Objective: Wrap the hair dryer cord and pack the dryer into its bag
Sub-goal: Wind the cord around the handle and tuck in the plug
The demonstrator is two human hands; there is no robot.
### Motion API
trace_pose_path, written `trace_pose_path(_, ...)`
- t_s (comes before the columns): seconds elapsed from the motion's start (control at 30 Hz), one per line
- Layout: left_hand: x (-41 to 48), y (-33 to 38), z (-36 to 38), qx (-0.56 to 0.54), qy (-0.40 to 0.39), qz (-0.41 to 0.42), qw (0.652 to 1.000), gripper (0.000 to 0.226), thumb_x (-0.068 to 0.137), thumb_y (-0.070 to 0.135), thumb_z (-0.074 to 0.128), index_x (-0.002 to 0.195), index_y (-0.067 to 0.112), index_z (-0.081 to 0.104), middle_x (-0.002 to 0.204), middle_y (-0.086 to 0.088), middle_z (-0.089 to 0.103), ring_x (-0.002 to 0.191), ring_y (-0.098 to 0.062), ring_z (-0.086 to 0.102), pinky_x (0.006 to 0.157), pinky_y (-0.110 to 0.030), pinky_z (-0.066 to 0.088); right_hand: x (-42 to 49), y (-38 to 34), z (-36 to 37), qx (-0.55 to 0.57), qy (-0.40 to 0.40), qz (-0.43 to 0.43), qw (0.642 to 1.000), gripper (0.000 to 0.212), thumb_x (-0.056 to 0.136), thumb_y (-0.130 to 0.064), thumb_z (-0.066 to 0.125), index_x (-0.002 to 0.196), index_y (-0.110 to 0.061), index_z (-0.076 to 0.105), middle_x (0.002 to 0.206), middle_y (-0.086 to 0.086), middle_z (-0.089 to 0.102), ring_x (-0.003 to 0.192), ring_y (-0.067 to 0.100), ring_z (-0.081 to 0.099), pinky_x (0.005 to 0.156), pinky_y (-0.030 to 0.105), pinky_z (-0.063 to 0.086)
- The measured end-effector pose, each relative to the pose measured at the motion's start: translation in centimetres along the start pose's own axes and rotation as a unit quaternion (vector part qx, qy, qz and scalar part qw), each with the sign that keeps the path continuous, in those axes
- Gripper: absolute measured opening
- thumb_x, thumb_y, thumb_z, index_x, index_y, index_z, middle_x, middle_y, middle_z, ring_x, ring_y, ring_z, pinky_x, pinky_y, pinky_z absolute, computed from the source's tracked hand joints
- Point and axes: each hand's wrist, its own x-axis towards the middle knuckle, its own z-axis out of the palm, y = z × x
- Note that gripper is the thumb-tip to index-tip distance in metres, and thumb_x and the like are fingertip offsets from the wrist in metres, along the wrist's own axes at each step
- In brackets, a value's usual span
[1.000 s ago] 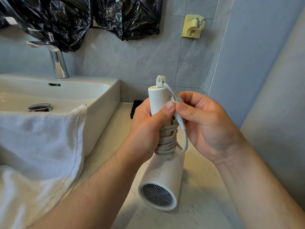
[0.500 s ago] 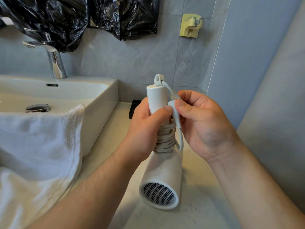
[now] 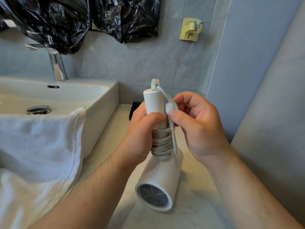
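A white hair dryer (image 3: 159, 177) is held upside down above the counter, handle up and mesh grille toward me. Its white cord (image 3: 160, 143) is wound in several tight turns around the handle. My left hand (image 3: 142, 138) grips the handle over the coils, thumb pressed on the front. My right hand (image 3: 199, 128) pinches the cord's plug end (image 3: 170, 113) against the handle's right side, a short loop hanging below. A hanging loop (image 3: 155, 83) sticks up from the handle tip. No dryer bag shows.
A white basin (image 3: 102, 96) with a chrome tap (image 3: 57, 63) stands at left, a white towel (image 3: 38, 146) draped over its front. Black plastic bags (image 3: 66, 19) hang on the tiled wall, beside a yellow wall holder (image 3: 190, 29). A small black object (image 3: 134, 108) lies behind my left hand.
My right hand has drawn the plug end closer against the handle, and the loose loop of cord below it has shortened. My left hand's grip is unchanged.
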Motion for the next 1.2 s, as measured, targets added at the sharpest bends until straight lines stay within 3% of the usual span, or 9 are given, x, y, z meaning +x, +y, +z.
trace_pose_path(0.2,0.0,0.1,0.3,-0.017,-0.041,-0.002,0.999,0.044,0.068,0.020,0.049,0.098,-0.011,0.058,0.085,-0.014,0.064,0.081,-0.025,0.062,0.072,-0.033,0.051,0.5,0.0,-0.6,0.060,-0.004,0.028,0.998,0.014,0.079,-0.008,0.059,0.088,-0.016,0.065,0.072,0.004,0.054,0.061,0.015,0.050,0.054,0.023,0.043)
trace_pose_path(0.33,0.3,0.6,-0.9,-0.041,-0.046,-0.041,0.997,0.052,0.072,0.019,0.054,0.107,-0.019,0.050,0.091,-0.031,0.060,0.082,-0.041,0.059,0.074,-0.046,0.047,0.9,0.2,-1.1,0.120,-0.007,0.129,0.984,0.033,0.081,-0.023,0.058,0.111,-0.011,0.063,0.081,0.005,0.061,0.062,0.020,0.045,0.050,0.023,0.037)
trace_pose_path(0.43,0.4,0.8,-1.2,-0.009,-0.035,-0.062,0.997,0.045,0.076,0.018,0.055,0.112,-0.008,0.059,0.094,-0.032,0.062,0.087,-0.044,0.059,0.080,-0.055,0.044,0.9,0.4,-1.3,0.068,-0.049,0.132,0.988,0.032,0.078,-0.027,0.065,0.103,-0.006,0.069,0.077,0.010,0.060,0.066,0.025,0.043,0.049,0.023,0.034)
trace_pose_path(0.5,0.3,0.8,-1.1,-0.006,-0.027,-0.064,0.998,0.034,0.085,0.018,0.051,0.109,-0.004,0.062,0.092,-0.029,0.063,0.086,-0.041,0.059,0.079,-0.054,0.045,0.8,0.2,-1.4,0.074,-0.057,0.126,0.988,0.017,0.079,-0.022,0.063,0.089,-0.011,0.072,0.069,0.005,0.063,0.058,0.015,0.047,0.044,0.018,0.034)
trace_pose_path(0.67,0.2,0.7,-0.5,-0.009,-0.030,-0.083,0.996,0.028,0.093,0.026,0.047,0.093,0.004,0.064,0.081,-0.020,0.061,0.072,-0.030,0.054,0.068,-0.042,0.041,1.4,-0.4,-1.6,0.126,0.054,0.133,0.982,0.019,0.090,-0.011,0.058,0.071,-0.009,0.063,0.056,-0.001,0.053,0.047,0.006,0.041,0.035,0.013,0.030)
trace_pose_path(0.87,0.1,0.9,-0.8,-0.059,-0.058,-0.114,0.990,0.031,0.090,0.025,0.047,0.095,-0.002,0.062,0.075,-0.013,0.066,0.062,-0.022,0.064,0.059,-0.030,0.055,2.1,-0.7,-3.2,0.185,0.153,0.174,0.955,0.010,0.093,-0.010,0.054,0.088,-0.012,0.062,0.067,0.001,0.055,0.048,0.008,0.047,0.039,0.015,0.038)
trace_pose_path(1.03,0.2,1.1,-1.2,-0.122,0.030,-0.172,0.977,0.032,0.084,0.025,0.051,0.101,0.001,0.066,0.069,-0.011,0.064,0.062,-0.023,0.060,0.054,-0.026,0.053,1.7,0.1,-3.1,0.002,0.046,0.221,0.974,0.020,0.084,-0.002,0.044,0.076,-0.012,0.059,0.072,0.009,0.053,0.051,0.017,0.051,0.043,0.024,0.043)
trace_pose_path(1.13,0.4,1.5,-1.5,-0.107,0.052,-0.171,0.978,0.031,0.095,0.026,0.043,0.101,0.003,0.064,0.069,-0.007,0.061,0.058,-0.020,0.059,0.056,-0.027,0.051,1.2,0.6,-2.7,-0.265,-0.060,0.147,0.951,0.024,0.070,-0.015,0.044,0.069,-0.025,0.067,0.069,-0.003,0.059,0.064,0.013,0.053,0.060,0.031,0.044)
trace_pose_path(1.2,0.2,1.9,-1.4,-0.092,0.056,-0.163,0.981,0.031,0.096,0.030,0.043,0.099,0.005,0.061,0.067,-0.006,0.057,0.054,-0.019,0.059,0.055,-0.027,0.049,0.8,0.8,-2.2,-0.296,-0.136,0.109,0.939,0.022,0.074,-0.024,0.047,0.070,-0.018,0.068,0.060,-0.003,0.051,0.063,0.009,0.045,0.062,0.032,0.035)
